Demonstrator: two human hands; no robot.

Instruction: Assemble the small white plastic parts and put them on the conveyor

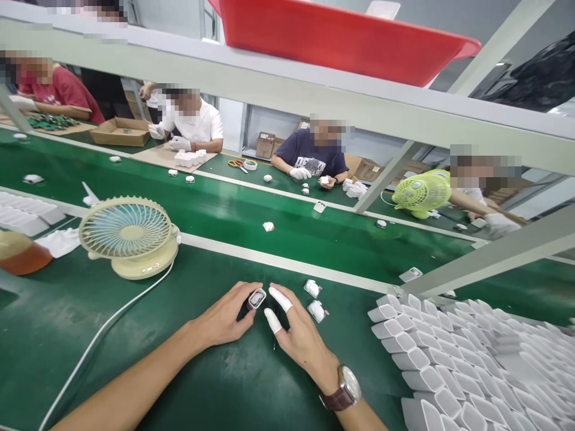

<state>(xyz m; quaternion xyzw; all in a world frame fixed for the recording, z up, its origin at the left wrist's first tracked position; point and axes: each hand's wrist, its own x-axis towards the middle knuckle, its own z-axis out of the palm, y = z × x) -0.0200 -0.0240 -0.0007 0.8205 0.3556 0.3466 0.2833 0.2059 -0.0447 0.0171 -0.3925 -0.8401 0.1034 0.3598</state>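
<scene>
head cam | looks forward and down, close over green table [135,359] | conveyor beyond

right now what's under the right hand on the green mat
A thin dark tool pokes out from under the right hand; its upper part is covered by the palm. The left hand holds a small white device beside it.

White print on co-worker's dark T-shirt [313,163], too blurred to read; no other legible text.
</scene>
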